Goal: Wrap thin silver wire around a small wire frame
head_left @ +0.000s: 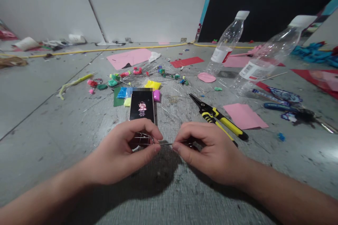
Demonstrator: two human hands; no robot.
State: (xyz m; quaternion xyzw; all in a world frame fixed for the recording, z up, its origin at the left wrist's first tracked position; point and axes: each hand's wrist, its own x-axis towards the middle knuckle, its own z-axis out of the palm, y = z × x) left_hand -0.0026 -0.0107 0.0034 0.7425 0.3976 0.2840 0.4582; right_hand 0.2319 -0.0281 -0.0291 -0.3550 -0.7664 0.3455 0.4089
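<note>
Between my two hands runs a thin metal wire (166, 144), low in the middle of the view. My left hand (126, 151) pinches it between thumb and fingers, and some looped or crossing wire shows inside the curl of that hand. My right hand (204, 147) pinches the other part of the wire, with a dark, shiny bit partly hidden under its fingers. A phone (142, 107) with a lit lock screen lies just beyond my left hand. Yellow and black pliers (220, 117) lie slightly open beyond my right hand.
Two clear bottles (224, 45) (266, 56) stand at the right. Small coloured clay packets (153, 84) lie around the phone, with clay bits and wires behind. Pink paper (245, 116) lies right of the pliers. A yellow cord (105, 50) crosses the back, before a white panel (148, 7).
</note>
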